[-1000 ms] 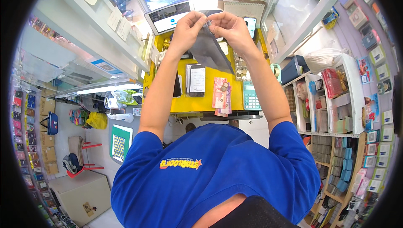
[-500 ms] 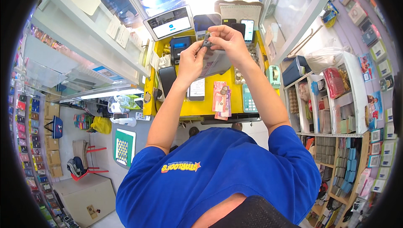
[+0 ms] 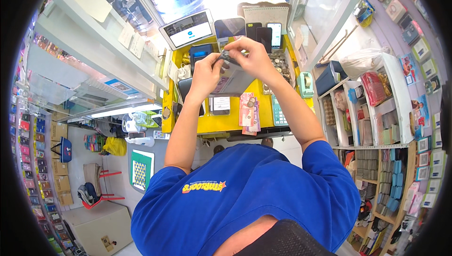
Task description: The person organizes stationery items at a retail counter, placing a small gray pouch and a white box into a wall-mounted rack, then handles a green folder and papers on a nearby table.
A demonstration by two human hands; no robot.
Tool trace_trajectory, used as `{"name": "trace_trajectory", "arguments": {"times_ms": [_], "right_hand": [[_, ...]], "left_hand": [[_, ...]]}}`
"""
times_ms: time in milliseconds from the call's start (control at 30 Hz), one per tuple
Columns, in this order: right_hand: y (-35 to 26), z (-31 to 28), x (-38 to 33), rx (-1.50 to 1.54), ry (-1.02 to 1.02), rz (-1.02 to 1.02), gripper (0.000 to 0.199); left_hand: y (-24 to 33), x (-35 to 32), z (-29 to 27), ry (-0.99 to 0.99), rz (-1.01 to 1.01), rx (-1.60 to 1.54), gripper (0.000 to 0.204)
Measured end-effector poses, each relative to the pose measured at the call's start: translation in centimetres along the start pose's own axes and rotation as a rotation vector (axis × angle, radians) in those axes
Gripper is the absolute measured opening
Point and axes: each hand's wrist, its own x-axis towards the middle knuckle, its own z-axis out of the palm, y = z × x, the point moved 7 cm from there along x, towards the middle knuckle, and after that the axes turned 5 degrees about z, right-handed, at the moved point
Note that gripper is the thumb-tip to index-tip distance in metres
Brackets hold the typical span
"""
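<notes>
My left hand [image 3: 206,74] and my right hand [image 3: 255,59] are raised over a yellow counter [image 3: 263,107]. Both sets of fingers pinch the gathered dark top of a grey plastic bag [image 3: 234,82], which hangs below them. What the bag holds, if anything, I cannot make out. Under and in front of it lie a phone with a white screen [image 3: 220,105] and a few banknotes [image 3: 247,118] with coins [image 3: 250,104] on top. Right of the notes is a teal calculator [image 3: 279,111], partly behind my right forearm.
A tablet [image 3: 188,30] leans at the back left, and several phones [image 3: 274,34] stand upright at the back. A mint tape dispenser [image 3: 305,85] sits at the right edge. White shelves [image 3: 398,100] flank the right side; a glass-fronted case [image 3: 89,84] is on the left.
Both hands have come slightly down and to the left, still pinching the top of the plastic bag. The bag hangs a little lower over the counter.
</notes>
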Motion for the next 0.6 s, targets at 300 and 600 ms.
{"name": "trace_trajectory", "arguments": {"times_ms": [300,600], "right_hand": [[-1.4,-0.5,0.1,-0.211,-0.009,-0.049,0.012],[-5.1,0.0,0.3,-0.498,-0.024,-0.378,0.011]], "left_hand": [[1.0,-0.5,0.1,-0.012,0.077,-0.111,0.015],[0.6,0.1,-0.7,-0.051,0.094,0.037,0.018]]}}
